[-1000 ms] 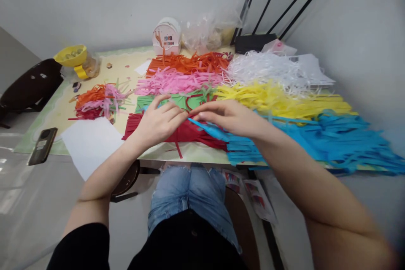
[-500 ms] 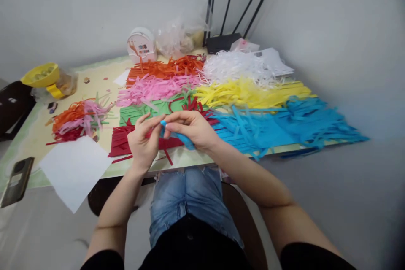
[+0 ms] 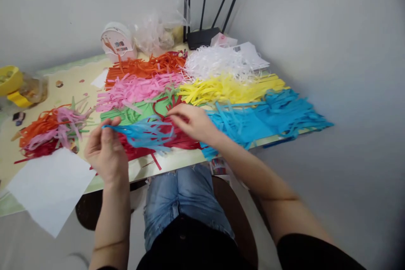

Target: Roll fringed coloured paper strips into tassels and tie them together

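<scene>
My left hand (image 3: 106, 152) is closed, pinching one end of a bunch of blue paper strips (image 3: 144, 133) above the table's near edge. The bunch stretches right to my right hand (image 3: 193, 123), whose fingers pinch the other end over the red strips (image 3: 177, 137). Behind my right hand lies the big pile of blue strips (image 3: 268, 116). Green strips (image 3: 136, 112) lie just beyond the held bunch.
Piles of pink (image 3: 136, 88), orange (image 3: 142, 67), yellow (image 3: 224, 88) and white strips (image 3: 218, 61) cover the table (image 3: 79, 88). A mixed strip heap (image 3: 50, 128) and white sheet (image 3: 47, 187) lie left. A router (image 3: 202, 36), round box (image 3: 117, 42), plastic bag (image 3: 155, 36) and yellow bowl (image 3: 9, 80) stand behind.
My hands have moved apart, the left going left, and the blue strips now stretch between them. The view has swung to the right, and the phone at the left has left it.
</scene>
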The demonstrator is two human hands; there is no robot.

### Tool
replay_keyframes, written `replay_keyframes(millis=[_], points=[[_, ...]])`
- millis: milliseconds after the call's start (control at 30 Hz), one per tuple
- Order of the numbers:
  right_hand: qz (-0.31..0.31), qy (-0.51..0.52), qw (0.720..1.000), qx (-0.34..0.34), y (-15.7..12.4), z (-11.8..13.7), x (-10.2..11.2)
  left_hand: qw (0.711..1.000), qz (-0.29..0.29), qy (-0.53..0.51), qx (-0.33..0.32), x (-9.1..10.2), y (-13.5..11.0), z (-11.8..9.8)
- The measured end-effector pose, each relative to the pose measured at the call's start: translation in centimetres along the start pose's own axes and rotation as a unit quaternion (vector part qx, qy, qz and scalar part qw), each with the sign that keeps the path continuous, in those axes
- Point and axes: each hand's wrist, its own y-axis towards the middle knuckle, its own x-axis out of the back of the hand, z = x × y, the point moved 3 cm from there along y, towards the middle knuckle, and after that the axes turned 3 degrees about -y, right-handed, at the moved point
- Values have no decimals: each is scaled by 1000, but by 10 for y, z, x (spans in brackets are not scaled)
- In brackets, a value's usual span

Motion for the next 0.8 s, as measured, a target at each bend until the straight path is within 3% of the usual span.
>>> replay_keyframes(millis=[67,100,167,267,500,633,800], points=[[78,-157,975,-139,0,-55,12,1000,4,-15,-7,14,10,-6],[88,-191,962,-174,0,-80,20,1000,14,-21,-4,19,14,-8],[96,-235,943,-214,-2,-122,35,999,35,-30,7,25,16,-12],[102,-271,928,-234,-5,-158,49,997,54,-48,28,22,12,-12],[90,-272,939,-191,-1,-181,54,991,79,-63,82,7,2,1],[41,-239,949,-202,8,-193,69,988,90,-46,117,9,0,3],[16,-221,950,-219,6,-192,77,991,56,-5,118,17,-1,-4]])
